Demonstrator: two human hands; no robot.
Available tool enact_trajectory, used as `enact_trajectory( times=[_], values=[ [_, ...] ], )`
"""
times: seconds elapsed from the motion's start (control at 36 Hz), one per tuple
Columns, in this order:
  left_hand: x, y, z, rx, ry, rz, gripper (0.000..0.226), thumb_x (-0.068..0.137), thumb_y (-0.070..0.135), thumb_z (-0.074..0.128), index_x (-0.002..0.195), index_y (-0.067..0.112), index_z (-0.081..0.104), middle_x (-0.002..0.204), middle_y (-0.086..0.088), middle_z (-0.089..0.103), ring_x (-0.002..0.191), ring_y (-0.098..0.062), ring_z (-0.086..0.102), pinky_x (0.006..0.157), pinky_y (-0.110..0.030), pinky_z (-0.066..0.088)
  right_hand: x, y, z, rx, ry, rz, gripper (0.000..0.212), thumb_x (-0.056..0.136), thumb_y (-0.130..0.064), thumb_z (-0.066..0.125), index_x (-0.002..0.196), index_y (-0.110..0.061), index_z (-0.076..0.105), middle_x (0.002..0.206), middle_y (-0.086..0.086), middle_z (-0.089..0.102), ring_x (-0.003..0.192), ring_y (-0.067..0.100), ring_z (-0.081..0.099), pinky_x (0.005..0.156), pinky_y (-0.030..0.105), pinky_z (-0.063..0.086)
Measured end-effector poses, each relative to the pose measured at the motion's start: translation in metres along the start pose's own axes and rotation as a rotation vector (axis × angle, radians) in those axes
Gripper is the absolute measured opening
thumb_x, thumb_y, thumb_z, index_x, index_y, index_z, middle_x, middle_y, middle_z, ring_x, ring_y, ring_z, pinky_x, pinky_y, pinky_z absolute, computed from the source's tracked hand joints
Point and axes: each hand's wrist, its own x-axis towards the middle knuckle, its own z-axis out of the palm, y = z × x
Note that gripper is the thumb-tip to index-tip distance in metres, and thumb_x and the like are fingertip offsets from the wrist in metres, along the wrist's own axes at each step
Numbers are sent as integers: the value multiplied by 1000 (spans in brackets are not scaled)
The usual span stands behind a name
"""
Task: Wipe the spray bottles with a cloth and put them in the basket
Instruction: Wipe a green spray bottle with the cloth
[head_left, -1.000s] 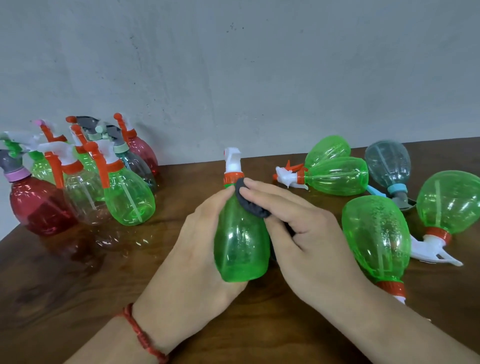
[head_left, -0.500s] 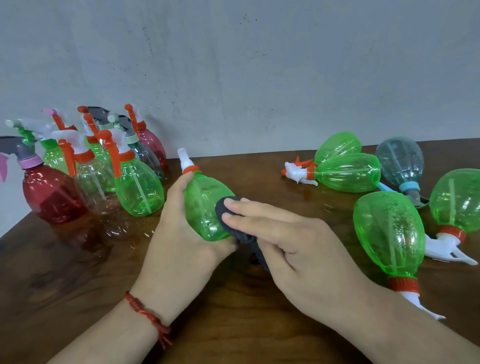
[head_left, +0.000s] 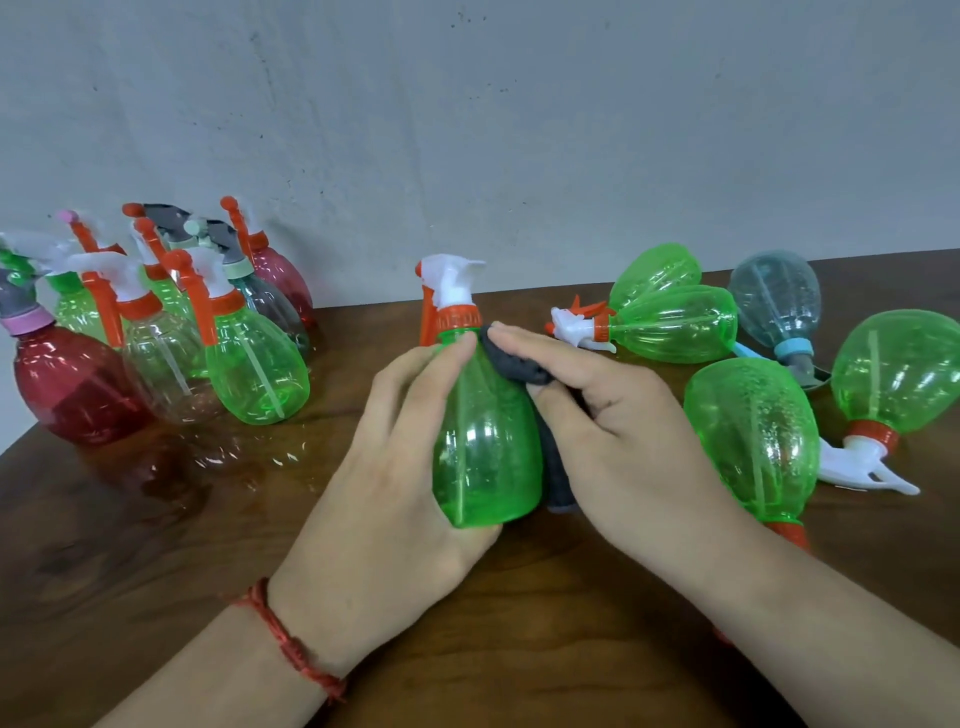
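1. Head view: half a second ago the green spray bottle leaned to the left with the cloth on its belly. It now stands upright between the hands, at the middle of the table, and the dark grey cloth has moved up to its shoulder, just under the orange collar.
2. The left hand grips the bottle from the left, thumb lying up the front to the neck; its other fingers are hidden behind the bottle.
3. The right hand presses the cloth on the bottle with a straight forefinger, thumb beneath, and the remaining fingers curl round the hanging cloth.
4. A dip tube shows through the held bottle's wall.
5. The standing bottles, green, clear and red, cluster at the left by the wall.
6. The lying bottles are scattered at the right; droplets speckle the nearest green one.
7. The dark wooden table meets a grey wall.
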Motion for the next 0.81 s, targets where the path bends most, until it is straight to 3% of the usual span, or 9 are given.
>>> enact_trajectory(
  times=[0.06, 0.17, 0.22, 0.33, 0.39, 0.47, 0.64, 0.75, 0.81],
  values=[
    [-2, -5, 1, -14, -18, 27, 114, 74, 29, 97, 166, 14, 30, 157, -2, 40, 151, -14, 39, 122, -18, 32, -1, 0, -2, 15, -12, 53, 46, 106, -2, 52, 132, -34, 73, 127, -28, 70, 119, -11, 64, 107, 28, 54],
    [-4, -12, -4, -97, -54, -4, 130, 64, 40, 100, 168, 20, 24, 158, 5, 42, 150, -11, 43, 121, -18, 34, -3, -3, 0, 29, -36, 140, 44, 109, -13, 51, 128, -46, 73, 113, -29, 74, 83, 2, 74, 63, 42, 65],
    [-4, -12, -8, -194, -39, -45, 133, 60, 40, 102, 168, 26, 24, 158, 14, 42, 148, -11, 46, 121, -25, 39, -4, -3, 0, 54, -9, 137, 43, 109, -11, 51, 128, -43, 73, 110, -28, 75, 86, 0, 74, 70, 39, 66],
    [-2, -11, -8, -326, -58, -61, 125, 61, 28, 103, 164, 28, 31, 158, 16, 46, 147, -15, 49, 120, -32, 44, -7, -9, 0, 62, -17, 23, 40, 109, -2, 47, 135, -19, 72, 136, -10, 71, 127, 2, 64, 96, 40, 60],
    [-2, -12, -7, -324, -62, -51, 123, 63, 27, 103, 163, 27, 32, 158, 14, 47, 147, -16, 51, 118, -30, 45, -6, -13, -1, 10, -13, -62, 38, 109, 5, 40, 141, 6, 61, 149, 8, 61, 146, 8, 48, 124, 36, 34],
    [-3, -13, -6, -280, -25, -72, 123, 62, 31, 103, 162, 28, 33, 156, 15, 49, 144, -13, 53, 116, -25, 45, -6, -7, 3, -114, 2, -144, 50, 103, 10, 50, 134, -23, 70, 138, -24, 62, 133, -12, 52, 114, 15, 40],
    [-3, -19, -4, -354, 115, -229, 120, 59, 31, 104, 159, 34, 37, 150, 17, 55, 136, -9, 59, 113, -35, 52, -10, 2, 6, -115, -96, -204, 53, 98, 17, 54, 134, -17, 73, 144, -12, 65, 136, -2, 55, 115, 20, 43],
    [0, -19, -7, -357, 188, -339, 117, 59, 34, 103, 156, 41, 39, 141, 19, 61, 125, 1, 63, 102, -17, 52, -11, 1, 4, -160, -128, -261, 55, 94, 17, 53, 133, -17, 73, 143, -13, 65, 135, -2, 56, 114, 20, 44],
    [3, -23, -8, -413, 225, -409, 114, 59, 34, 105, 153, 41, 42, 136, 16, 66, 121, -1, 67, 102, -23, 55, -13, -1, 5, -183, -166, -299, 56, 93, 15, 52, 133, -17, 73, 144, -12, 65, 136, -1, 56, 115, 23, 45]
  ],
)
